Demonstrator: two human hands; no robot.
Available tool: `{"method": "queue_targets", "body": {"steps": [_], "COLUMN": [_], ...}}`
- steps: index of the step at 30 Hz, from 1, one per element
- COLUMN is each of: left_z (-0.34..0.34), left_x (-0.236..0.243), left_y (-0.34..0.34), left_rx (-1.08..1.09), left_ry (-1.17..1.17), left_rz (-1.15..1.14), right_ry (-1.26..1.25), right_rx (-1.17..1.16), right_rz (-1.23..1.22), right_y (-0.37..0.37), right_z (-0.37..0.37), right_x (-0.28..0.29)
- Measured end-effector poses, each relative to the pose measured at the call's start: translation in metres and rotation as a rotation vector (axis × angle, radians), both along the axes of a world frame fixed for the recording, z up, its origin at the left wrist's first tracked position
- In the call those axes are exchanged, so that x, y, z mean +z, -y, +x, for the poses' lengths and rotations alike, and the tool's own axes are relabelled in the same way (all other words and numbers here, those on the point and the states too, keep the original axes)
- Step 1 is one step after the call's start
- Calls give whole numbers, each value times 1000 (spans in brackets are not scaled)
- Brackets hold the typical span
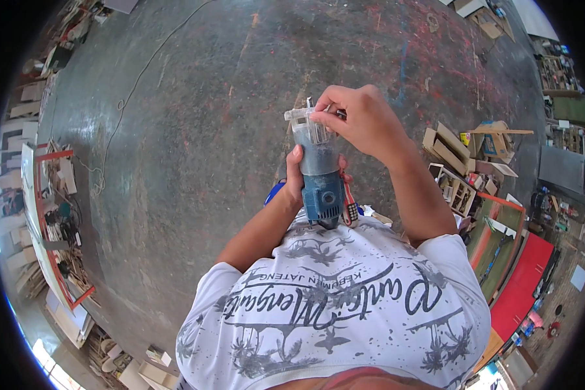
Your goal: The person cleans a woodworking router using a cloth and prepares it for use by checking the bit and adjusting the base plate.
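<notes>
My left hand is wrapped round a blue power tool with a clear plastic housing at its top, held upright against the front of my white printed shirt. My right hand is at the top of the clear housing, thumb and index finger gripping near a small metal part that is partly hidden. Beside the tool's right side a red item with a dark end shows; I cannot tell what it is.
A thin cord lies across the stained concrete floor. Red-framed items and scrap boards stand at the left. Wooden offcuts, a green board and a red panel are at the right.
</notes>
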State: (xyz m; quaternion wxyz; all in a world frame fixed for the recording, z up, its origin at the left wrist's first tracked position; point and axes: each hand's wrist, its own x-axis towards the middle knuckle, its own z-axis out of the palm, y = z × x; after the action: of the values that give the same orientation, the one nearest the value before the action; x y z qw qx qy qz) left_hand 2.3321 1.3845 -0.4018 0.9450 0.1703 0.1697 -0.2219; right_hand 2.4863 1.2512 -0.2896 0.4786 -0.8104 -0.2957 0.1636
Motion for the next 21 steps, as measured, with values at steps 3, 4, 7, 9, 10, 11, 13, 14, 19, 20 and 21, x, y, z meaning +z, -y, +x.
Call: {"method": "queue_targets", "body": {"steps": [3,4,7,9,10,11,13,14,19,20,21], "left_z": [6,9,13,18,19,19,20,22,28,29,30], "left_x": [-1,-1,-4,1,3,3,1,1,6,5,5], "left_y": [2,3,6,9,10,10,12,11,11,11,12], "left_rx": [-17,-23,-60,-68,-73,-70,-86,-91,-64,-66,-74], "left_ry": [3,3,-11,1,12,11,66,67,88,89,92], "left_rz": [16,22,15,-10,-33,-36,-126,-130,-281,-283,-257], "right_ry": [-12,-28,-125,-200,-182,-165,-171,-172,78,114,114], "right_rx": [-19,-20,-68,-110,-169,-222,-226,-230,-137,-115,-116], "right_rz": [28,38,78,108,59,10,-55,-115,-27,-35,-38], "right_y": [7,9,16,22,28,35,50,56,70,70,70], "right_z": [4,6,9,6,5,5,1,1,-3,-4,-3], "right_x": [-6,-8,-6,-1,3,7,20,24,26,29,32]}}
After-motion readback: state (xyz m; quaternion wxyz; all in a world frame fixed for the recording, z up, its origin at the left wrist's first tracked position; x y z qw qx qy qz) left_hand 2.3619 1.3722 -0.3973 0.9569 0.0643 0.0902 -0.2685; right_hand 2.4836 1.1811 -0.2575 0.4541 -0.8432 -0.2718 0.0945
